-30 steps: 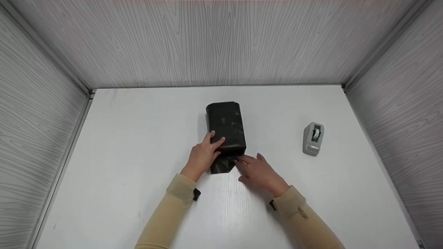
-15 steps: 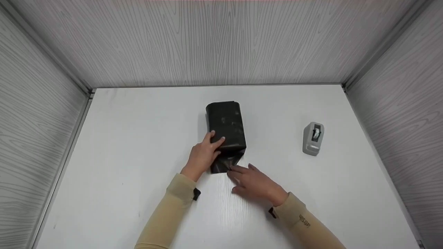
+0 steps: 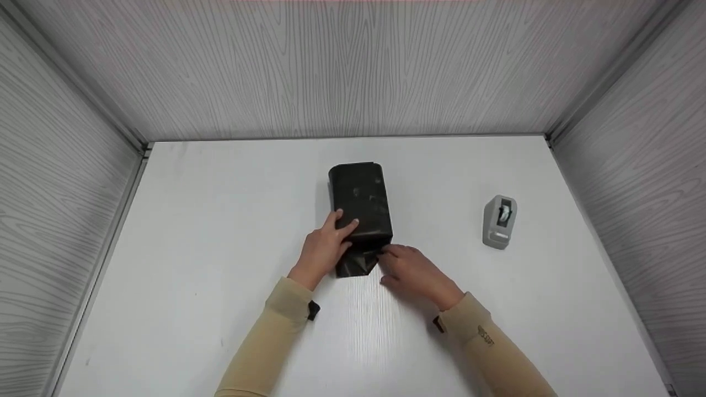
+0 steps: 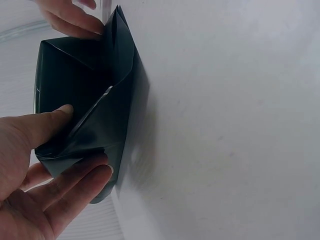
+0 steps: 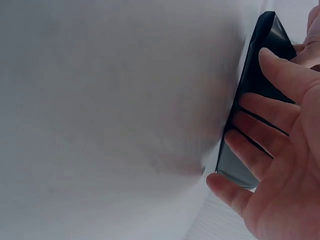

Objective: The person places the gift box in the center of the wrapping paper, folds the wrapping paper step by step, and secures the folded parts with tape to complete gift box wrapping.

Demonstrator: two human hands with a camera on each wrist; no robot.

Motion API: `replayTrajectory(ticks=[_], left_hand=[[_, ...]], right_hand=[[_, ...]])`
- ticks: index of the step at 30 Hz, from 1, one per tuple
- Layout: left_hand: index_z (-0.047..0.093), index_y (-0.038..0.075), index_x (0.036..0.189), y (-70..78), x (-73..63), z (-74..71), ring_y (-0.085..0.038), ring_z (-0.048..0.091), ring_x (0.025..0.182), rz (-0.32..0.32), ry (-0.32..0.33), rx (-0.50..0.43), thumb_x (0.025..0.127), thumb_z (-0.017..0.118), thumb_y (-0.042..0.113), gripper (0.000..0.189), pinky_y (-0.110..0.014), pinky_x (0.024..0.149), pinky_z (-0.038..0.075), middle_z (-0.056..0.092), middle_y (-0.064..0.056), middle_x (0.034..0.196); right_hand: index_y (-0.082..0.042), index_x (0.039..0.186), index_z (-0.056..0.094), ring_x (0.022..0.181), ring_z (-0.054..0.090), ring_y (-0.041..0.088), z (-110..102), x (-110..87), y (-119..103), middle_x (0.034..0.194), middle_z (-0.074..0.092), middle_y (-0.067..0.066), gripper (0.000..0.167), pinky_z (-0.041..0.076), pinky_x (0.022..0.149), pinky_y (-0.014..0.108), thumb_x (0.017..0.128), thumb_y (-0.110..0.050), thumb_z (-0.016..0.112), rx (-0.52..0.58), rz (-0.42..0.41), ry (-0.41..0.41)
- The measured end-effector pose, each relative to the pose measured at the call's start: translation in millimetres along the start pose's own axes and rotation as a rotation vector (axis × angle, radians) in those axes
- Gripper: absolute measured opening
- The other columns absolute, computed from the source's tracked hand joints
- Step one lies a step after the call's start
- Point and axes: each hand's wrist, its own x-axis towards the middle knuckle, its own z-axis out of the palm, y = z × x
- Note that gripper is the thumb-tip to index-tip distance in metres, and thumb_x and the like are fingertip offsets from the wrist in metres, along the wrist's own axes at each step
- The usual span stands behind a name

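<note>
A box-shaped package in black wrapping paper [image 3: 361, 198] lies on the white table, its near end a loose folded flap [image 3: 356, 264]. My left hand [image 3: 322, 251] grips the near left corner. In the left wrist view the thumb [image 4: 60, 112] rests on the folded end, and the fingers [image 4: 82, 187] lie along the side. My right hand [image 3: 416, 273] is at the near right corner, fingertips touching the flap. The right wrist view shows its fingers [image 5: 265, 132] fairly straight against the black paper. What the wrapping encloses is hidden.
A grey tape dispenser [image 3: 499, 221] with a roll of tape stands to the right on the white table [image 3: 193, 248]. Wood-grain panels [image 3: 353, 71] close in the back and both sides.
My right hand moved toward me and left along the flap, then back up to the package's near right corner. The flap's right side shifted with it. My left hand stayed in place.
</note>
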Motion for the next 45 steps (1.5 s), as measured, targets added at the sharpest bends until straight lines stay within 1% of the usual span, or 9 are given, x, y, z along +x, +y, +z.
replayTrajectory(ticks=[4,7,13,19,23,29,34,38,45], left_hand=[[0.057,0.023,0.140,-0.2,0.1,0.1,-0.036,0.066,0.081,-0.007,-0.006,-0.003,0.093,0.070,0.021,0.049,-0.046,0.075,0.054,0.040,-0.019,0.146],[0.056,0.023,0.141,-0.3,0.3,-0.1,-0.037,0.066,0.083,-0.013,-0.014,-0.006,0.093,0.070,0.021,0.050,-0.046,0.078,0.053,0.040,-0.019,0.147],[0.058,0.022,0.140,-0.2,0.4,-0.4,-0.037,0.065,0.078,-0.003,-0.007,0.001,0.092,0.071,0.020,0.049,-0.046,0.074,0.054,0.041,-0.020,0.146],[0.058,0.021,0.139,-1.7,-0.6,1.4,-0.036,0.065,0.075,0.015,0.010,-0.002,0.091,0.072,0.019,0.050,-0.046,0.072,0.054,0.041,-0.020,0.145],[0.058,0.020,0.140,-2.2,-0.4,1.6,-0.037,0.066,0.079,0.016,0.013,-0.011,0.091,0.072,0.019,0.050,-0.046,0.074,0.054,0.041,-0.020,0.145],[0.057,0.022,0.140,-1.2,0.1,0.7,-0.038,0.066,0.083,-0.002,-0.007,-0.017,0.092,0.071,0.019,0.050,-0.048,0.075,0.053,0.040,-0.020,0.146],[0.057,0.022,0.140,-0.7,0.3,0.8,-0.039,0.066,0.081,-0.008,-0.010,-0.012,0.092,0.071,0.020,0.050,-0.048,0.075,0.054,0.040,-0.019,0.146],[0.057,0.023,0.140,-1.2,0.7,1.8,-0.039,0.065,0.080,-0.013,-0.010,-0.014,0.092,0.071,0.021,0.050,-0.048,0.075,0.053,0.040,-0.019,0.146],[0.058,0.022,0.139,-1.1,0.7,2.3,-0.039,0.065,0.076,-0.002,0.005,-0.004,0.092,0.071,0.021,0.049,-0.048,0.072,0.054,0.041,-0.020,0.145]], right_hand=[[0.000,0.137,0.055,0.125,0.051,0.029,-2.0,0.3,1.0,0.138,0.052,0.015,0.060,0.044,0.098,0.047,0.087,-0.026,0.076,-0.039,-0.005,-0.039],[-0.002,0.141,0.051,0.128,0.049,0.028,-2.2,0.2,0.7,0.142,0.049,0.014,0.066,0.044,0.098,0.047,0.087,-0.030,0.076,-0.051,0.011,-0.067],[-0.004,0.144,0.048,0.132,0.045,0.029,-0.4,-0.7,-1.0,0.146,0.045,0.012,0.068,0.041,0.100,0.051,0.089,-0.034,0.073,-0.058,0.053,-0.117],[-0.006,0.143,0.051,0.131,0.045,0.028,1.4,-2.1,-0.4,0.146,0.045,0.011,0.065,0.039,0.101,0.055,0.089,-0.035,0.073,-0.083,0.061,-0.126],[-0.006,0.141,0.052,0.130,0.047,0.029,1.5,-2.4,-0.6,0.145,0.046,0.011,0.065,0.039,0.100,0.057,0.088,-0.036,0.074,-0.097,0.041,-0.112],[-0.007,0.142,0.051,0.129,0.048,0.029,-0.4,-2.4,-3.3,0.144,0.047,0.011,0.068,0.039,0.098,0.059,0.086,-0.037,0.076,-0.142,0.018,-0.103],[-0.006,0.144,0.049,0.136,0.041,0.029,0.3,-3.8,-8.6,0.148,0.043,0.013,0.072,0.034,0.103,0.060,0.088,-0.044,0.071,-0.180,0.034,-0.147],[-0.011,0.148,0.046,0.142,0.031,0.032,-0.3,-5.8,-16.8,0.154,0.033,0.017,0.076,0.026,0.107,0.062,0.088,-0.055,0.064,-0.177,0.044,-0.210],[-0.018,0.149,0.046,0.144,0.021,0.040,2.3,-7.7,-26.0,0.154,0.024,0.029,0.080,0.024,0.108,0.063,0.084,-0.063,0.062,-0.170,0.033,-0.254]])
